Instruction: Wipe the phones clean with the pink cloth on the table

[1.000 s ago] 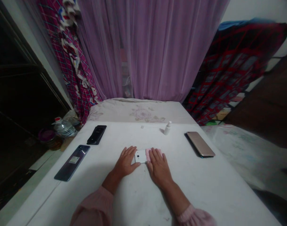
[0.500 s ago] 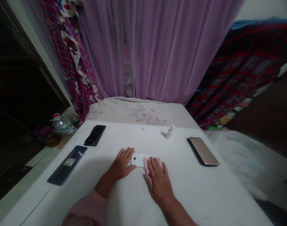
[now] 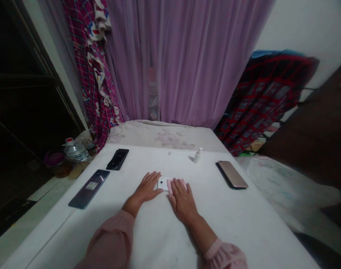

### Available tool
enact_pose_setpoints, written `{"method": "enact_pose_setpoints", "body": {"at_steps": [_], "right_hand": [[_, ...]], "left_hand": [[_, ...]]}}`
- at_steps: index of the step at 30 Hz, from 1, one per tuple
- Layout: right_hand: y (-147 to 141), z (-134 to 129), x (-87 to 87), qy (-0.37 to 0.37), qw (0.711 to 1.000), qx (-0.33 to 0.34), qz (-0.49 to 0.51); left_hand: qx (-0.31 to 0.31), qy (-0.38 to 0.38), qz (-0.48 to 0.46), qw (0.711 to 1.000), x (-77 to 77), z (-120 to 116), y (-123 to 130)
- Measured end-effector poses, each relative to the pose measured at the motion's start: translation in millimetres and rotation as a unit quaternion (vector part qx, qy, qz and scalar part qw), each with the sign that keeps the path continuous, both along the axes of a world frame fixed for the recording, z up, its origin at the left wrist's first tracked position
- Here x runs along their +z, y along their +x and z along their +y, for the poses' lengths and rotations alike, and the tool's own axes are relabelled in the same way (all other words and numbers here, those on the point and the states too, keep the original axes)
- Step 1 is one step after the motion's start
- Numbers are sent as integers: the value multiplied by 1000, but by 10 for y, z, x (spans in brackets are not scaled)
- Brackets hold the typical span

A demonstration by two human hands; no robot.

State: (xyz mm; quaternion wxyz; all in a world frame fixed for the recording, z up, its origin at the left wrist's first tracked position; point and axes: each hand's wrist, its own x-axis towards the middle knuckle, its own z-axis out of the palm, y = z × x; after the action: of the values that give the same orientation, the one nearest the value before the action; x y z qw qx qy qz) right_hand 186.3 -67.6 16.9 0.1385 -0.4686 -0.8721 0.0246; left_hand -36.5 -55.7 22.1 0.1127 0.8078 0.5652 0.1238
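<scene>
White phone (image 3: 164, 184) lies flat, camera side up, mid-desk (image 3: 156, 239); its right end sits under a folded pink cloth (image 3: 169, 185).

Left hand (image 3: 148, 188) is half open at the phone's left end; fingers on the far corner, thumb on the near corner, so it brackets and holds that end; right hand (image 3: 183, 201) lies flat on the cloth, fingers straight and close together, thumb slightly apart; cloth is pressed under the fingers, can't tell if any of it is pinched; both forearms come in from the near side of the white phone, pink sleeves (image 3: 110, 239) on both.

Rest, all relative to the white phone: small white bottle (image 3: 197, 157) upright, beyond it and to the right; rose-gold phone (image 3: 232, 174) well to the right, back up, dark edge of another item showing beneath; black phone (image 3: 118, 158) well to the left and farther back, second dark layer under it; grey-blue phone (image 3: 80, 196) well to the left and nearer, pale label (image 3: 91, 185) on its back; tiny pale square (image 3: 169, 153) straight beyond; purple curtain (image 3: 187, 74) hangs farthest back.
</scene>
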Motion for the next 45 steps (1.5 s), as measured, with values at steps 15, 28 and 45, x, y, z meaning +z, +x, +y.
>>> {"method": "enact_pose_setpoints", "body": {"at_steps": [15, 28, 45], "right_hand": [[-205, -177, 5, 31, 999, -12, -8], [-221, -101, 55, 19, 1000, -6, 1], [-162, -85, 51, 10, 1000, 8, 1]], "left_hand": [[15, 4, -7, 1000, 63, -43, 53], [5, 38, -22, 999, -61, 12, 10], [0, 15, -20, 1000, -11, 18, 10]]}}
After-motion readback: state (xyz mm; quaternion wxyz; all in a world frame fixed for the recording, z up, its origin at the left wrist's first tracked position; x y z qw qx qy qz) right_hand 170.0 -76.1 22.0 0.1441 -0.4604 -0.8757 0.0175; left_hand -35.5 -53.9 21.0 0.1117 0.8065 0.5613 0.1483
